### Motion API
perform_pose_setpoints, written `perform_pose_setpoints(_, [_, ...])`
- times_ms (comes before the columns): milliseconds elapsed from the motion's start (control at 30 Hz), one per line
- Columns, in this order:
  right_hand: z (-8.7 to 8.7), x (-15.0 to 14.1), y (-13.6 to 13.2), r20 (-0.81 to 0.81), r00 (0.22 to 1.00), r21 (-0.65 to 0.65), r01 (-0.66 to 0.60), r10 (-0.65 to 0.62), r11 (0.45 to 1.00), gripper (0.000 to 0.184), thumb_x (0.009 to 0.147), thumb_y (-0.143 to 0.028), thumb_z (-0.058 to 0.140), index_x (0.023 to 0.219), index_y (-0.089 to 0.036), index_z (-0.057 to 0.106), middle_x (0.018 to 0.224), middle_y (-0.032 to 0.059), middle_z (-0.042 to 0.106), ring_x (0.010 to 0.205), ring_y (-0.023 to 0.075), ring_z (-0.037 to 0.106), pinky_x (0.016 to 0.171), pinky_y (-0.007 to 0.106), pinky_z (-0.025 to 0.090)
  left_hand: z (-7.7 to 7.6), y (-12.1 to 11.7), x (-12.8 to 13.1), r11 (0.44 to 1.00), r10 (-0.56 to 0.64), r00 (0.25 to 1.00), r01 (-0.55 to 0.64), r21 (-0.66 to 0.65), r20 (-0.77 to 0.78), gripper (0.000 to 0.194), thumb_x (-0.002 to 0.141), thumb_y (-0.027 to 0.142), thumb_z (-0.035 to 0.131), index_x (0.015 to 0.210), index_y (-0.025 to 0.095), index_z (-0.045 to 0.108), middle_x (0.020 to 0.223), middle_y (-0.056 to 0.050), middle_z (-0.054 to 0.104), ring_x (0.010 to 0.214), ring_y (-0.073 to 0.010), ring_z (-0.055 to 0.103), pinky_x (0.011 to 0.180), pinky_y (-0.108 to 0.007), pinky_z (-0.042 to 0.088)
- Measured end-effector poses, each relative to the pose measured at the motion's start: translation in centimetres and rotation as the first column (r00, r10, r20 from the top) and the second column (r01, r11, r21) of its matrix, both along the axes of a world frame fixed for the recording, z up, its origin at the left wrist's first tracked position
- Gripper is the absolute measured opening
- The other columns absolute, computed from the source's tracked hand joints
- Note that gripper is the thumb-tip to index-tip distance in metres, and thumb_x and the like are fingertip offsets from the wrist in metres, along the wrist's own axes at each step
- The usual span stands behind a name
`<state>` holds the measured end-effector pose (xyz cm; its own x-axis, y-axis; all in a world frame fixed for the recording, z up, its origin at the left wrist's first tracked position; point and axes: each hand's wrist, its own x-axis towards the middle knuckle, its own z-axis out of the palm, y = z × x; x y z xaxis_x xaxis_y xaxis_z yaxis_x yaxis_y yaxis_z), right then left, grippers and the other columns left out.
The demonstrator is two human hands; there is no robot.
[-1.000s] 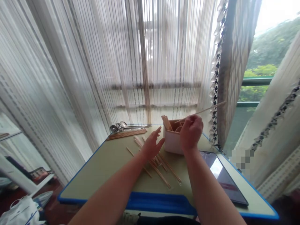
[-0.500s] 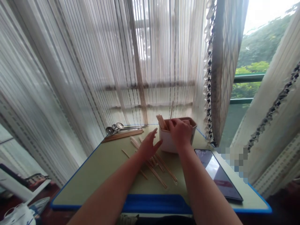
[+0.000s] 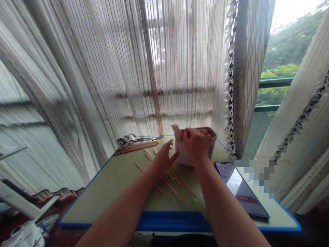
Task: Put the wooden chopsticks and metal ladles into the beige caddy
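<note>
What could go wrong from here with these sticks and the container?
The right hand covers part of the container, so it might knock the upright sticks beside it. The loose sticks lie crossed under the left hand and could get pushed about. The tablet lies close to the right forearm and might be bumped.

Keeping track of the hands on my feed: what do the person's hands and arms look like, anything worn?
The left hand and right hand are bare: no gloves, watch, bracelet or sleeves show on either arm. Rings I can't tell; fingers are partly hidden.
</note>
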<state>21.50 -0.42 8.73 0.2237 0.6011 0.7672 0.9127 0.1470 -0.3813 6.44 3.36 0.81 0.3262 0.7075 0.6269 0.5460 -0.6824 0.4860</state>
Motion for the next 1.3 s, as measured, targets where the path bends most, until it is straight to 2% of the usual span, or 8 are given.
perform_pose_setpoints(133, [-0.2, -1.4, -0.5, 0.047, 0.988, 0.169, -0.156, 0.15, 0.973, 0.027, 0.084, -0.029, 0.043, 0.1, -0.018, 0.061, 0.09, 0.0067, 0.064, 0.089, 0.022, 0.05, 0.083, 0.034, 0.031, 1.7, 1.2, -2.4, 0.98, 0.195, 0.979, -0.191, 0.062, -0.053, 0.033, 0.085, 0.021, 0.042, 0.116, 0.018, 0.053, 0.113, -0.008, 0.059, 0.095, -0.0162, 0.058, 0.088, -0.033, 0.047])
perform_pose_setpoints(267, [-1.1, -3.3, -1.2, 0.116, 0.939, 0.178, -0.341, 0.325, 0.923, 0.025, 0.083, -0.031, 0.045, 0.097, -0.015, 0.058, 0.076, 0.0044, 0.06, 0.079, 0.0189, 0.051, 0.077, 0.03, 0.036, 2.6, 2.9, -7.3, 0.829, 0.546, 0.792, -0.558, 0.04, -0.273, 0.03, 0.082, 0.018, 0.044, 0.108, 0.016, 0.059, 0.109, -0.011, 0.062, 0.104, -0.0219, 0.057, 0.094, -0.034, 0.043])
perform_pose_setpoints(367, [-2.1, -5.1, -1.9, 0.19, 0.853, -0.099, -0.477, 0.487, 0.873, 0.023, 0.083, -0.034, 0.045, 0.09, -0.018, 0.059, 0.071, 0.0025, 0.06, 0.072, 0.0166, 0.053, 0.068, 0.027, 0.036, 1.9, 3.6, -10.4, 0.716, 0.613, 0.652, -0.697, -0.033, -0.446, 0.029, 0.081, 0.019, 0.047, 0.106, 0.014, 0.061, 0.107, -0.015, 0.063, 0.104, -0.0248, 0.058, 0.092, -0.035, 0.043])
perform_pose_setpoints(500, [-4.2, -7.4, -2.6, 0.238, 0.719, -0.551, -0.453, 0.653, 0.701, 0.031, 0.078, -0.047, 0.052, 0.094, -0.023, 0.063, 0.077, 0.0035, 0.063, 0.068, 0.0163, 0.056, 0.061, 0.026, 0.036, 0.5, 4.5, -12.2, 0.736, 0.515, 0.716, -0.651, -0.186, -0.471, 0.029, 0.08, 0.017, 0.047, 0.104, 0.018, 0.063, 0.107, -0.011, 0.065, 0.103, -0.0216, 0.059, 0.091, -0.032, 0.043])
perform_pose_setpoints(700, [-6.4, -9.3, -2.4, 0.222, 0.643, -0.734, -0.385, 0.733, 0.56, 0.031, 0.077, -0.045, 0.052, 0.091, -0.021, 0.066, 0.094, 0.0096, 0.066, 0.088, 0.023, 0.059, 0.07, 0.031, 0.041, -0.3, 6.2, -13.4, 0.681, 0.548, 0.745, -0.661, -0.314, -0.38, 0.028, 0.075, 0.017, 0.051, 0.098, 0.017, 0.067, 0.101, -0.009, 0.068, 0.097, -0.02, 0.061, 0.086, -0.028, 0.044])
perform_pose_setpoints(900, [-5.8, -9.8, -3.0, 0.234, 0.741, -0.79, -0.232, 0.63, 0.567, 0.024, 0.077, -0.028, 0.046, 0.082, -0.018, 0.068, 0.088, 0.0126, 0.067, 0.08, 0.0237, 0.061, 0.065, 0.032, 0.041, -0.4, 7.4, -14.3, 0.643, 0.59, 0.74, -0.673, -0.367, -0.324, 0.027, 0.078, 0.024, 0.048, 0.088, 0.014, 0.07, 0.094, -0.011, 0.07, 0.09, -0.0203, 0.063, 0.077, -0.025, 0.045])
perform_pose_setpoints(1100, [-4.8, -8.6, -1.9, 0.098, 0.83, -0.747, -0.303, 0.549, 0.592, 0.029, 0.082, -0.032, 0.04, 0.076, -0.017, 0.064, 0.078, 0.0101, 0.067, 0.068, 0.0191, 0.059, 0.056, 0.028, 0.036, -0.3, 7.6, -14.6, 0.632, 0.605, 0.739, -0.672, -0.386, -0.297, 0.026, 0.079, 0.025, 0.047, 0.082, 0.013, 0.07, 0.088, -0.011, 0.07, 0.082, -0.0194, 0.064, 0.072, -0.025, 0.045])
perform_pose_setpoints(1300, [-2.3, -6.0, -1.4, -0.028, 0.767, -0.215, -0.631, 0.641, 0.746, 0.022, 0.085, -0.032, 0.041, 0.086, -0.017, 0.059, 0.077, 0.0047, 0.063, 0.068, 0.0146, 0.054, 0.064, 0.026, 0.04, 0.0, 6.4, -13.3, 0.68, 0.62, 0.741, -0.671, -0.295, -0.256, 0.023, 0.08, 0.027, 0.049, 0.086, 0.016, 0.068, 0.09, -0.01, 0.069, 0.088, -0.0198, 0.062, 0.077, -0.027, 0.044])
